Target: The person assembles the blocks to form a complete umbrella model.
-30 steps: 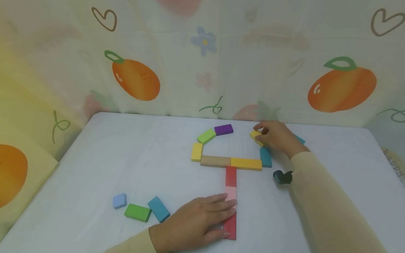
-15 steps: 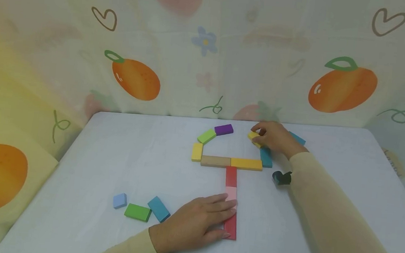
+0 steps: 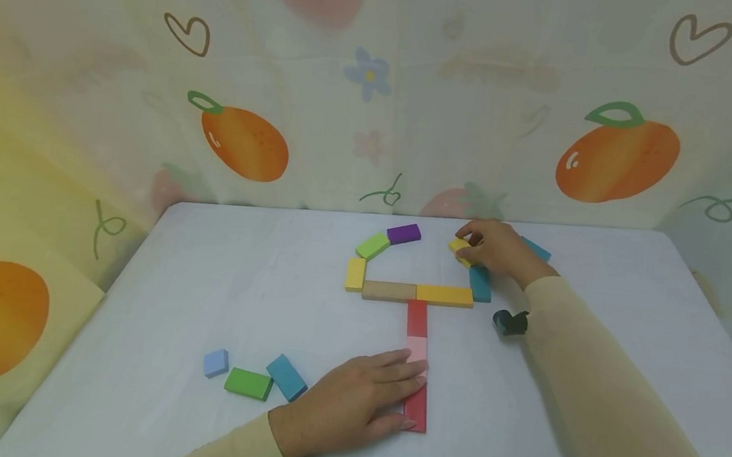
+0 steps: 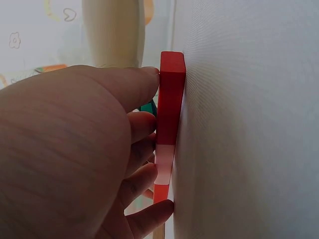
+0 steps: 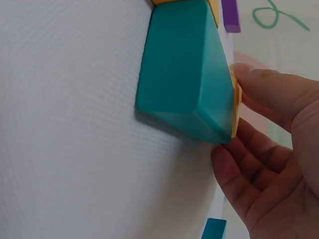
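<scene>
Yellow paint covers the small rectangular block (image 3: pixel 458 245) pinched by the thumb and fingers of the right hand (image 3: pixel 501 252); over the last second it has shifted slightly leftward and nearer, apparently aligning with the teal block (image 3: pixel 480 285) just below the grip and extending the curve. The left hand (image 3: pixel 349 403), fingers extended, touches the red-and-pink row (image 3: pixel 417 345), well nearer than the pinch. Teal edges are rounded (the tan block (image 3: pixel 389 292), left of the grip, resembles bare wood); the white cloth (image 3: pixel 156 274) beneath looks finely woven.
</scene>
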Motion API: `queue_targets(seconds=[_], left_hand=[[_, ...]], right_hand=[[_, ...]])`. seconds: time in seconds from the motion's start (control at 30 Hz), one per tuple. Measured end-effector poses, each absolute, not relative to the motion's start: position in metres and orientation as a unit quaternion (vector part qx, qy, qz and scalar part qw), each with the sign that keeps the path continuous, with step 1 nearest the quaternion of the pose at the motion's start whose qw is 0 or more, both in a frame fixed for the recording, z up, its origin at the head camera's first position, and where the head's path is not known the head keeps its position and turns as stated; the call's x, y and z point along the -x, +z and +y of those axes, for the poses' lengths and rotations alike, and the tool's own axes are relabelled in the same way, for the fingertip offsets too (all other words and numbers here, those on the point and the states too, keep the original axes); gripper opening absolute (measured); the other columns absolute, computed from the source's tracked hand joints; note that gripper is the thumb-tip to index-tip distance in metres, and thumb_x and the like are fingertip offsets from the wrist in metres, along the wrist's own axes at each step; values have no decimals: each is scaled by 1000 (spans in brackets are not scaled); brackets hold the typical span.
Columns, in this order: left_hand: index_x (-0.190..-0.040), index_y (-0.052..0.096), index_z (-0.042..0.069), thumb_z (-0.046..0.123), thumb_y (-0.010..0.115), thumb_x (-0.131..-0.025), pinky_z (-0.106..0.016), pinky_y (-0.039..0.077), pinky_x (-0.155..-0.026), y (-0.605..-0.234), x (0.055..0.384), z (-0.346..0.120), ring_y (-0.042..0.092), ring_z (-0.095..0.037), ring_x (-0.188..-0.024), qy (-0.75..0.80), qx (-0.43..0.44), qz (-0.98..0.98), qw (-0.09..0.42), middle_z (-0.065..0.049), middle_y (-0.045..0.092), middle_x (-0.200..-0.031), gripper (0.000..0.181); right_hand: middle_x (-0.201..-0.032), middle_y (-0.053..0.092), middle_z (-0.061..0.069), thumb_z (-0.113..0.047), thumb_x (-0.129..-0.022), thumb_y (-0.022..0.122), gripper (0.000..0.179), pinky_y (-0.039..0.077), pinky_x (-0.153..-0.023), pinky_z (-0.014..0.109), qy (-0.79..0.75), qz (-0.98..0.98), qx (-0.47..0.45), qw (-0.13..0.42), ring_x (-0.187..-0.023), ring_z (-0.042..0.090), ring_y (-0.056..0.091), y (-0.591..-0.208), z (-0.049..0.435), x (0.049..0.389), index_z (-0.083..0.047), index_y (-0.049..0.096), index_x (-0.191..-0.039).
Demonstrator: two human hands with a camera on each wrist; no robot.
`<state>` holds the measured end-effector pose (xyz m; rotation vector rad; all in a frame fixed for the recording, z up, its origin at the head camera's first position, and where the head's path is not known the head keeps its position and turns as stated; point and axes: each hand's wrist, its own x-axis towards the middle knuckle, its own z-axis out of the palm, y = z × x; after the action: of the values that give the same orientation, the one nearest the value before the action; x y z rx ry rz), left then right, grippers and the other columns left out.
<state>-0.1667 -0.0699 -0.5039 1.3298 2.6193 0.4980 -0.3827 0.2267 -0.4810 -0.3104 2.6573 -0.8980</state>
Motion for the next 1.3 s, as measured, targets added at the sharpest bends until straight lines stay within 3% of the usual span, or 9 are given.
queue_targets(seconds=[0.67, 1.3], left_hand=[[-163, 52, 21, 50, 66, -109, -39, 38, -120, -506, 168, -67, 32, -12, -158, 168, -441, 878, 83, 12, 46, -166, 63], [-164, 52, 20, 49, 64, -110, -40, 37, -121, -504, 168, -67, 30, -12, -158, 164, -439, 879, 89, 11, 46, -166, 62]], right_hand=[[-131, 62, 23, -21, -105, 74, 45, 56, -99, 52, -321, 929, 91, 160, -114, 39, 57, -480, 228, 383, -5, 64, -146], [-135, 59, 24, -23, -106, 74, 46, 52, -106, 56, -334, 924, 92, 161, -121, 41, 54, -482, 231, 381, -5, 64, -146]])
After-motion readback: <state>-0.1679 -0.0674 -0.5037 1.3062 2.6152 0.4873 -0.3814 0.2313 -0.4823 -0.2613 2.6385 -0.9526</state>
